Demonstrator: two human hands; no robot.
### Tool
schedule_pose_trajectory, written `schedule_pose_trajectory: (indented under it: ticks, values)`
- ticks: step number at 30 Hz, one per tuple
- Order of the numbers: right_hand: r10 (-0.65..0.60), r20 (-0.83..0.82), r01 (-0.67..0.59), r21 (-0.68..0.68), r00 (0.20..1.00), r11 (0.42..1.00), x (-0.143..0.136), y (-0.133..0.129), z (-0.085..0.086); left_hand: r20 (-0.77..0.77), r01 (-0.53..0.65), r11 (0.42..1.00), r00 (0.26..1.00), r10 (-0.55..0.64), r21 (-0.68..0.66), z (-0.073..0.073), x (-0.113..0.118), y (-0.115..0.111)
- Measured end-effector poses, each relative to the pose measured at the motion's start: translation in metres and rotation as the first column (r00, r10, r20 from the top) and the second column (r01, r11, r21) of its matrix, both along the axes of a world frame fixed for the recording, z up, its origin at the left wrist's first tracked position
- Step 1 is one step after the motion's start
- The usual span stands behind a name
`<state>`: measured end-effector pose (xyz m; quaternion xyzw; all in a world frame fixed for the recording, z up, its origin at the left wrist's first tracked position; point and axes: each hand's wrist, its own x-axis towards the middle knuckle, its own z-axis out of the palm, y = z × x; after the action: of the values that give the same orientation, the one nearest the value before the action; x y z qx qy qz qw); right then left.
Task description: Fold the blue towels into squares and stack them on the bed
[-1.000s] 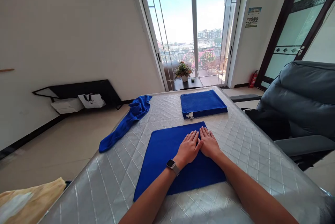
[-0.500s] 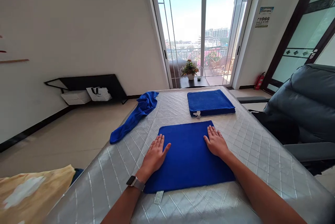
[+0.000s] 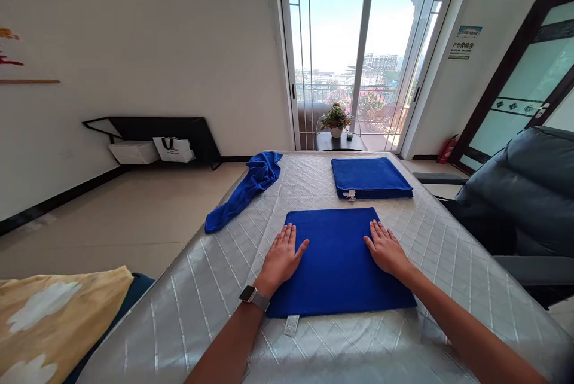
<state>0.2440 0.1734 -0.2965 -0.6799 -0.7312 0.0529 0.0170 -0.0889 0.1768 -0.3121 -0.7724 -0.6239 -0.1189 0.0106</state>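
A blue cloth [image 3: 336, 264] lies flat on the silvery quilted surface [image 3: 201, 288], a white tag poking out at its near edge. My left hand [image 3: 283, 257] rests flat on its left edge, fingers extended, thumb apart. On the right edge lies my right hand [image 3: 386, 249], also flat with fingers stretched. Neither hand holds anything. Beyond the cloth is a stack of folded blue cloths [image 3: 371, 177] with a tag at its near left corner. A crumpled blue cloth [image 3: 244, 192] lies along the surface's left edge.
A dark padded chair [image 3: 524, 186] stands close on the right. At the lower left lies a yellow patterned blanket [image 3: 67, 318]. A small table with a potted plant [image 3: 335, 121] stands beyond the far edge, before the glass doors.
The camera view has shifted, so the scene sits further right in the picture. Both hands remain flat on the cloth's side edges, with no clear movement over it.
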Motion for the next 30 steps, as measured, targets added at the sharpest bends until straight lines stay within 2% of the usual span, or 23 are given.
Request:
schedule_pose_trajectory:
  ticks: [7, 10, 12, 15, 19, 21, 23, 26, 28, 30]
  values:
    - [-0.011, -0.067, 0.012, 0.025, 0.998, 1.0, -0.001, -0.021, -0.003, 0.006, -0.018, 1.0, 1.0, 0.018, -0.001, -0.002, -0.002, 0.003]
    - [-0.016, -0.093, 0.019, 0.038, 0.996, 0.999, -0.003, -0.021, 0.0, -0.014, -0.028, 0.999, 0.999, 0.029, 0.023, 0.004, -0.002, 0.001]
    - [-0.013, -0.111, 0.017, 0.036, 0.994, 0.999, -0.004, -0.021, 0.001, -0.022, -0.004, 0.997, 1.0, 0.006, 0.074, 0.012, 0.008, -0.003]
    - [-0.005, -0.127, 0.011, 0.044, 0.992, 0.999, -0.005, -0.022, 0.002, -0.041, 0.125, 0.988, 0.992, -0.121, 0.093, 0.023, 0.047, -0.015]
    - [0.011, -0.102, -0.003, 0.076, 0.995, 0.997, -0.003, -0.023, 0.0, -0.039, 0.361, 0.932, 0.932, -0.36, 0.035, 0.027, 0.132, -0.033]
    - [0.034, -0.084, -0.028, 0.079, 0.996, 0.997, 0.0, -0.023, -0.001, -0.016, 0.4, 0.916, 0.917, -0.399, 0.022, 0.025, 0.169, -0.038]
    - [0.052, -0.078, -0.046, 0.078, 0.996, 0.996, 0.002, -0.022, -0.003, 0.005, 0.385, 0.923, 0.923, -0.385, 0.016, 0.022, 0.19, -0.041]
    - [0.051, -0.079, -0.044, 0.086, 0.996, 0.995, 0.002, -0.022, -0.003, 0.011, 0.368, 0.929, 0.93, -0.369, 0.021, 0.021, 0.189, -0.045]
    - [0.041, -0.083, -0.033, 0.09, 0.996, 0.995, 0.0, -0.022, -0.002, -0.002, 0.373, 0.928, 0.928, -0.373, 0.014, 0.021, 0.17, -0.048]
    - [0.029, -0.094, -0.02, 0.087, 0.995, 0.996, -0.001, -0.022, -0.001, -0.021, 0.346, 0.938, 0.938, -0.346, -0.016, 0.021, 0.142, -0.052]
